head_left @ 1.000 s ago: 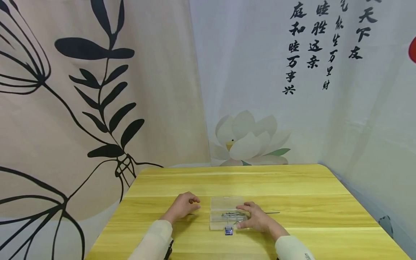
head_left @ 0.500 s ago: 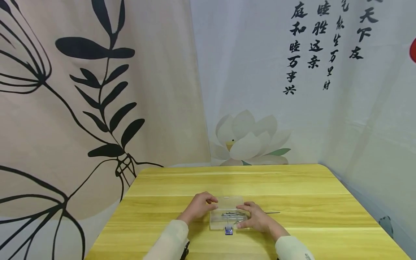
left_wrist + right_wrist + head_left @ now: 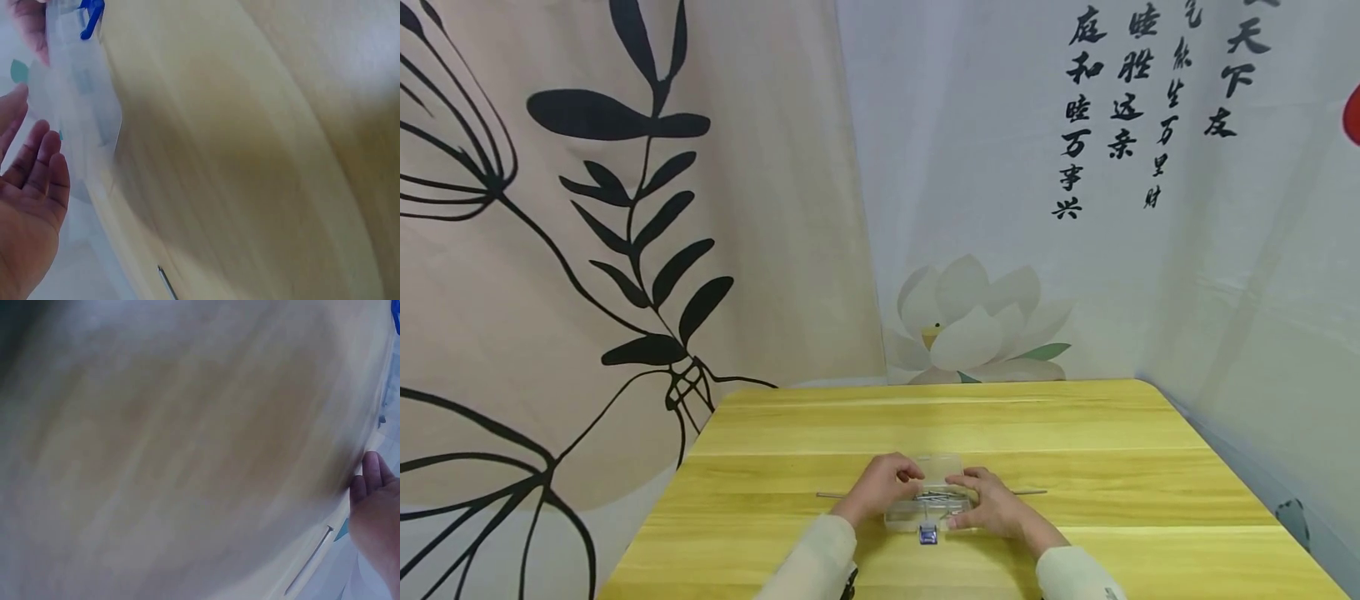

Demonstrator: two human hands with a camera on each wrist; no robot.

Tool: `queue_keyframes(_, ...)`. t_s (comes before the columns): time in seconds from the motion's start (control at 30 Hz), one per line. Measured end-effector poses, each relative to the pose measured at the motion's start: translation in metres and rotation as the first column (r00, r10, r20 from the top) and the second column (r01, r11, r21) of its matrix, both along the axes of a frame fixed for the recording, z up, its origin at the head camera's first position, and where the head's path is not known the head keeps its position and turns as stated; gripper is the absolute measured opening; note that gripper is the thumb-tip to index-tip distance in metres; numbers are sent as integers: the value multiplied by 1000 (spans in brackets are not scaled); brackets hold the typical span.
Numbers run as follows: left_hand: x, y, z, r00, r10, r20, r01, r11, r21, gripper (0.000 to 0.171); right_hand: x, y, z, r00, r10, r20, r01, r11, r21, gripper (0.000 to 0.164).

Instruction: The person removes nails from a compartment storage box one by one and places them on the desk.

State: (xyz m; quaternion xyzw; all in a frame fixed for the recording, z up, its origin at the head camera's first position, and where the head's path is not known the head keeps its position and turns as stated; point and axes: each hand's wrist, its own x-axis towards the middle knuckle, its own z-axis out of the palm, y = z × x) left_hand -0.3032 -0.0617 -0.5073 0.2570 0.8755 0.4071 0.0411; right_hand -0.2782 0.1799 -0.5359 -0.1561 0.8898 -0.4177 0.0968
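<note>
the left hand [image 3: 883, 485] hangs free over the clear box [image 3: 901, 520], fingers loosely bent; the right hand [image 3: 992, 504] grips the box's side. metal rods [image 3: 938, 497] lie inside, between the hands, with a loose rod [image 3: 1032, 491] outside each.

The box [image 3: 904, 522] is clear, smooth plastic — the rods [image 3: 1028, 491] metal, tabletop [image 3: 1120, 475] wood-grained.
</note>
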Motion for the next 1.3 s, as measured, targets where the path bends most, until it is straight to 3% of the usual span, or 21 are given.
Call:
queue_keyframes(0.63,6,6,-7,998,57,-36,-58,998,-22,5,2,-1,2,1000,3,0,-3,1000,-2,73)
queue_keyframes(0.97,5,8,-9,997,51,-62,-55,997,-61,5,3,0,1,1000,-1,-11,1,1000,1,72)
queue_keyframes(1.3,4,9,-13,986,64,-157,-89,983,-160,4,3,0,1,1000,14,-17,-13,1000,6,73)
